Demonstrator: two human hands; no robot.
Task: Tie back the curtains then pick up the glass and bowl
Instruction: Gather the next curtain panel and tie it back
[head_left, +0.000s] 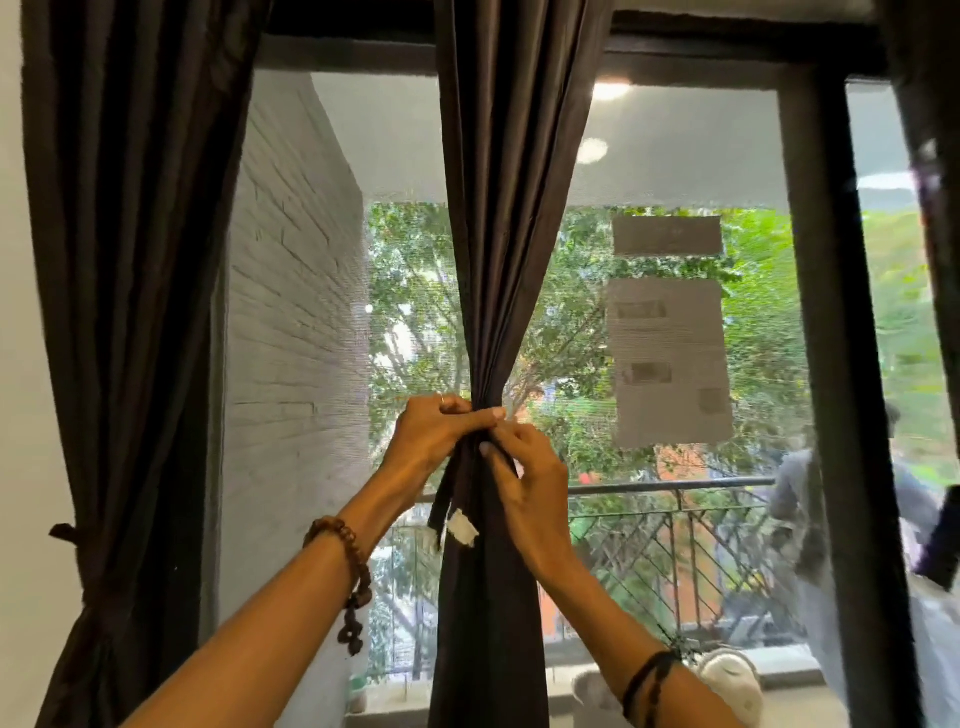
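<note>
A dark brown curtain (511, 208) hangs at the middle of the window, gathered into a narrow waist. My left hand (434, 434) is wrapped around that waist, thumb across the front. Just below it, my right hand (530, 480) pinches the dark tie-back strip (451, 488), whose loose end with a white patch dangles to the left. A second dark curtain (130, 312) hangs on the left, bound low by its own tie (65, 532). No glass or bowl is in view.
Behind the curtains is a mesh-screened window with a dark frame post (831, 364) on the right. Grey patches (667, 358) stick to the screen. Outside are a white brick wall (296, 364), a balcony railing (670, 486) and trees.
</note>
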